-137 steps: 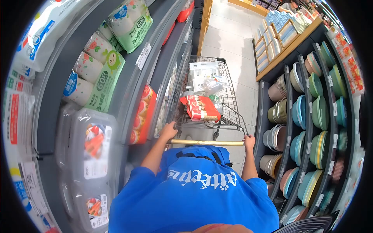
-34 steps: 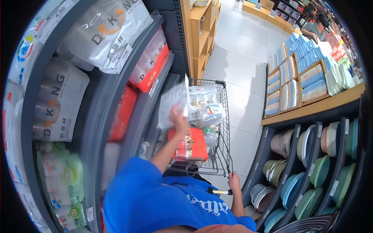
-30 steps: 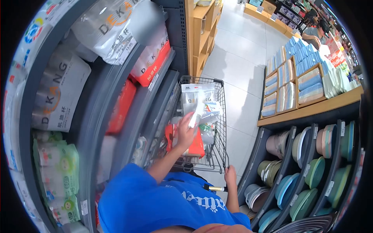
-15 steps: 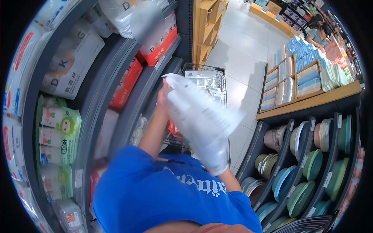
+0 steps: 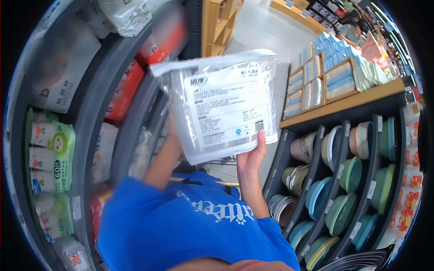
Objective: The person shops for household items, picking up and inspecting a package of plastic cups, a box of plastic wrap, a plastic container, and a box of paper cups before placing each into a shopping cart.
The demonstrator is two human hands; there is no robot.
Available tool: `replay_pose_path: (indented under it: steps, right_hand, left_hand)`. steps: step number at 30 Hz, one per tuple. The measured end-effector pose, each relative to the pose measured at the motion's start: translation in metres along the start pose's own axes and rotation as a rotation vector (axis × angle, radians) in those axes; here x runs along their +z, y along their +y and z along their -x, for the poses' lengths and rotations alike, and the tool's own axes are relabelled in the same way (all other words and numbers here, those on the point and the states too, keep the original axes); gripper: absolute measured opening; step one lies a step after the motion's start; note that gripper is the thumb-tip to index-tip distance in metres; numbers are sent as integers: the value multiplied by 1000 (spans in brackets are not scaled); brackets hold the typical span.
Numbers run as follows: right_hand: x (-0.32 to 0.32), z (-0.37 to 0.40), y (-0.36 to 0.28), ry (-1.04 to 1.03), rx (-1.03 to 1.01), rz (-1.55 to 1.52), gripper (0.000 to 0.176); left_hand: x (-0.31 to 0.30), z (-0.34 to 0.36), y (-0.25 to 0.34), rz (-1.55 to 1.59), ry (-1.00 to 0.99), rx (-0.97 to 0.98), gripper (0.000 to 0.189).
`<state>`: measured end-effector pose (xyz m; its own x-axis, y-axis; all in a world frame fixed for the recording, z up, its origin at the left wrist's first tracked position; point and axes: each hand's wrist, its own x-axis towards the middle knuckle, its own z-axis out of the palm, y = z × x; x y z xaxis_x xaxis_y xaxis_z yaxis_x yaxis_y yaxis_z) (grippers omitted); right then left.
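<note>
And you've got the clear plastic pack (image 5: 224, 113) up off the shelves, its printed label facing you, barcode near your thumb! Your right hand (image 5: 251, 156) grips the lower right corner; your left hand (image 5: 171, 127) is mostly hidden behind the left side, so I can't tell its grip. The pack is sealed as far as I can see, and it's out of the shopping cart (image 5: 222, 161), held above it.

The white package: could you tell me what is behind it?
The left forearm and a bit of the cart show below the package; the left hand is covered.
</note>
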<state>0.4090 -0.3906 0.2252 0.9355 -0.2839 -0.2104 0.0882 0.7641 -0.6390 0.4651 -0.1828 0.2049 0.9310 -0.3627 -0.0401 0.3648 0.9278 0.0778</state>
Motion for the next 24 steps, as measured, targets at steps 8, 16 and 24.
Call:
replay_pose_path:
  steps: [8,16,24]
  right_hand:
    - [13,23,-16,4,-244,59,58]
    - [29,40,-28,13,-61,-38,67]
    - [26,32,-26,7,-20,-2,67]
  left_hand:
    - [70,27,-15,-1001,123,367,78]
    - [85,27,-15,-1028,38,419,65]
    - [75,28,-15,-1007,55,398,61]
